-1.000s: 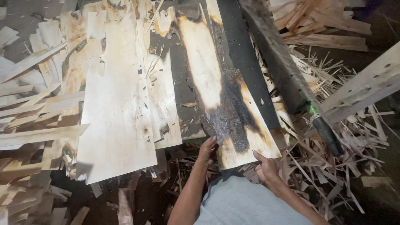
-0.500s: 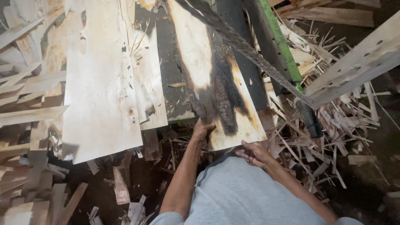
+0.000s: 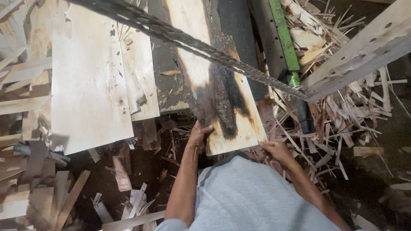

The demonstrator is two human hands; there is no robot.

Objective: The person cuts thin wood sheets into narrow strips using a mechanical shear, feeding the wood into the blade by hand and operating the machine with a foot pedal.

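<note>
Veneer sheet w/ dark stain lies on belt ahead of hands, near edge gripped by left hand and right hand; pale sheet already flat to left, scrap to right.

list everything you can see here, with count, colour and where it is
dark-stained veneer sheet: one, pale wood with a black-brown streak, centre, lying on the machine bed, near end held by both hands
large veneer sheet: one, pale, left of centre
narrower veneer sheet: one, pale, between the large sheet and the bed
machine bed: one, dark green-black, top centre
green rail: one, green, upper right
twisted cable: one, grey, crossing diagonally from top left to the beam
perforated beam: one, pale, top right
wood scraps: many, pale, right floor; more at left and bottom
left hand: fingers on the sheet's near left edge
right hand: at the sheet's near right corner
</note>
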